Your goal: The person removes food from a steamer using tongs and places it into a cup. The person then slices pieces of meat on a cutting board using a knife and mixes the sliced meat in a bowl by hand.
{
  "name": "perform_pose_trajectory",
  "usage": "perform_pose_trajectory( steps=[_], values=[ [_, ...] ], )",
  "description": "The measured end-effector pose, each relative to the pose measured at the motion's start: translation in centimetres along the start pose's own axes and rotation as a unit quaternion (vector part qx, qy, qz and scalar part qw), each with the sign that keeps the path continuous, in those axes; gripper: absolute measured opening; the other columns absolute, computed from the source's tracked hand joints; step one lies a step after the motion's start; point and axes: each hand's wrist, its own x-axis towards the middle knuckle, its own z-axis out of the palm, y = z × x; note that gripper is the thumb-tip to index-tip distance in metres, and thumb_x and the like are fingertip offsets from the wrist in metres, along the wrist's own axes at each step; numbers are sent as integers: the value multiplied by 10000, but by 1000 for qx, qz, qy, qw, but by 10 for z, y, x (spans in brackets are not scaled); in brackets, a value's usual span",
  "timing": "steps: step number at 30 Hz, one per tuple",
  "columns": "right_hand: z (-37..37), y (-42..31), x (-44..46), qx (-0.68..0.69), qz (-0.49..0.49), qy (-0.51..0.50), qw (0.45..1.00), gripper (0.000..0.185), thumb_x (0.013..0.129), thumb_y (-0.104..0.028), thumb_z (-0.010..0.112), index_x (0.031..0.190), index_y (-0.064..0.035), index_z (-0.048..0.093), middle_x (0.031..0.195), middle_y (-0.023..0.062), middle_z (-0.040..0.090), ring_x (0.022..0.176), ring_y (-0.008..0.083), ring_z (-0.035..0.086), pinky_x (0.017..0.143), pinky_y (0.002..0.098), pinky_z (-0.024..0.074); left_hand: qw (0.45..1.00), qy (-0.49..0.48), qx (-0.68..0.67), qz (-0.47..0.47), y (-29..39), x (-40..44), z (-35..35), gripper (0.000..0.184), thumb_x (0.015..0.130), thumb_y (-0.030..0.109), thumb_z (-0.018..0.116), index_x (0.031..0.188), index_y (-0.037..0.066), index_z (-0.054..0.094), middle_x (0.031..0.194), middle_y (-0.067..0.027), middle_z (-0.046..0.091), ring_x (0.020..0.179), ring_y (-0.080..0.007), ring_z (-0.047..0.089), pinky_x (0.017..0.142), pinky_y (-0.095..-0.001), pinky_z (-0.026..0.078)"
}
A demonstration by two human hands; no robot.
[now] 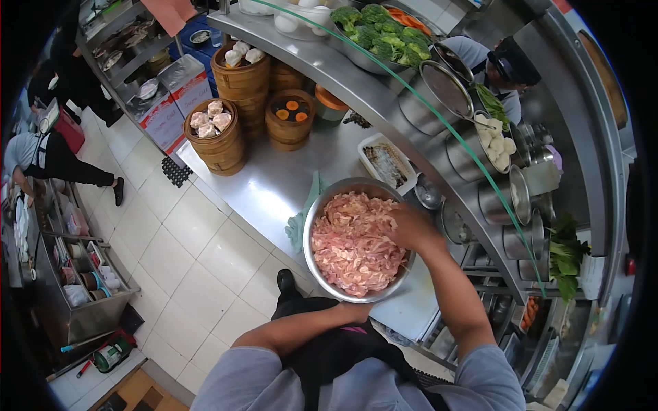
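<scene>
A large metal bowl (308, 236), filled with sliced raw meat (358, 246), sits close to my body at the counter's edge. My left hand (354, 313) is at the near rim, holding the bowl from its underside, with the fingers mostly hidden. At the bowl's right side, my right hand (413, 229) reaches over the rim to the meat. Motion smears its fingers, so what they hold does not show. A green cloth (299, 222) lies against the bowl's left side.
Bamboo steamers (216, 147) with dumplings stand on the steel counter (240, 198). Beyond the bowl is a white plastic tub (388, 163). A raised shelf (322, 65) carries broccoli (384, 38) and several metal pots (439, 96). One person (504, 68) is behind it; another (51, 154) works at left.
</scene>
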Motion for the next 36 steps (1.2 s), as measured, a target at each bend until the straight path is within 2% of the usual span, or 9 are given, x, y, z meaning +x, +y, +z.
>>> perform_pose_trajectory(
  steps=[5, 10, 12, 16, 20, 25, 28, 32, 36],
  values=[
    [28, -28, 35, 27, -18, -31, 999, 408, 897, -337, 655, 1188, -54, 691, 1208, 188, 689, 1155, 362, 646, 1003, 477, 508, 956, 255, 129, 73, 11, 20, 41, 412, 921, 118, 534, 1305, -15, 599, 1222, -234, 656, 1138, -385, 645, 1039, -467, 489],
    [104, -61, 77, -18, 65, 27, 997, 528, 857, -449, 699, 1249, -96, 680, 1247, 165, 694, 1165, 328, 657, 1077, 518, 442, 921, 245, 294, 67, 26, 53, 44, 510, 979, 122, 472, 1470, -14, 457, 1526, -248, 471, 1397, -353, 487, 1130, -416, 414],
    [113, -64, 87, -102, 108, 50, 988, 572, 830, -469, 719, 1275, -111, 674, 1264, 149, 695, 1174, 310, 661, 1103, 538, 411, 952, 93, -282, 66, 39, 49, 16, 470, 1013, 157, 437, 1446, -22, 468, 1501, -260, 484, 1375, -370, 501, 1129, -417, 413],
    [108, -56, 102, -28, 121, -114, 986, 588, 764, -475, 769, 1239, -133, 713, 1237, 143, 716, 1167, 296, 673, 1117, 562, 377, 995, -65, -25, 69, 39, 21, 6, 516, 989, 207, 520, 1446, -27, 476, 1513, -287, 444, 1313, -386, 550, 1126, -497, 404],
    [106, -7, 125, 137, -26, -266, 954, 430, 796, -414, 724, 1071, -84, 742, 1112, 172, 730, 1016, 346, 700, 988, 453, 501, 972, -192, -137, 12, 53, -47, -159, 412, 990, 263, 581, 1333, 35, 579, 1189, -235, 671, 1132, -414, 637, 1003, -490, 485],
    [80, 29, 56, 23, -238, -103, 966, 249, 789, -210, 706, 996, -71, 717, 1127, 183, 712, 1016, 355, 682, 953, 457, 512, 990, -6, -140, -20, -31, -73, -247, 297, 907, 29, 546, 1189, 44, 640, 1090, -213, 698, 1037, -397, 682, 885, -460, 547],
    [36, 24, -9, 101, -98, -165, 976, 389, 734, -125, 733, 1118, -67, 706, 1249, 180, 672, 1185, 360, 622, 1030, 437, 485, 980, 151, -23, -131, -67, -33, -260, 342, 853, 32, 558, 1187, -5, 623, 1092, -251, 694, 1030, -435, 675, 894, -489, 546],
    [30, 12, -73, 236, -40, 38, 970, 562, 774, -90, 752, 1319, -29, 632, 1523, 177, 485, 1447, 361, 406, 1182, 417, 363, 957, 231, 11, -177, -85, 26, -232, 396, 882, 114, 539, 1252, -16, 595, 1162, -285, 679, 1103, -454, 646, 949, -507, 527],
    [68, 20, -110, 326, 70, 155, 930, 614, 819, -137, 780, 1385, -17, 574, 1485, 209, 505, 1386, 326, 493, 1131, 407, 421, 986, 67, -23, -149, -97, 38, -241, 532, 921, 251, 538, 1396, 11, 540, 1272, -289, 645, 1200, -443, 611, 1005, -482, 510]
  ],
)
